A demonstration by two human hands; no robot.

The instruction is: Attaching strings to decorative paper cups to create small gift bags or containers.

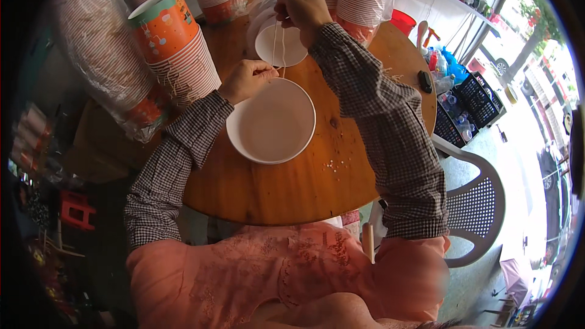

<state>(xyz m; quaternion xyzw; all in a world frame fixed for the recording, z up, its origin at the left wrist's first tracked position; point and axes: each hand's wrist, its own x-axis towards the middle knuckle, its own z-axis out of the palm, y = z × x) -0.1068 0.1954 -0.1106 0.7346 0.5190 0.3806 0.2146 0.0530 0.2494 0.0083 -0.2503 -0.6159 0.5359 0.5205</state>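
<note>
Thin white string runs up and down between my two hands in several strands. My right hand is raised at the far side, its fingers closed in a pinch on the string. Lower and to the left, my left hand pinches the string at its lower part, just over the far left rim of a large white paper bowl. That bowl stands upright with its mouth facing up. Behind it, partly under the string, is another white bowl with clear plastic around its far side.
A round wooden table bears tall stacks of paper tubs, many in plastic wrap. An unwrapped orange-and-green stack stands at left. Small white bits lie right of the bowl. A grey plastic chair and black crates stand at right.
</note>
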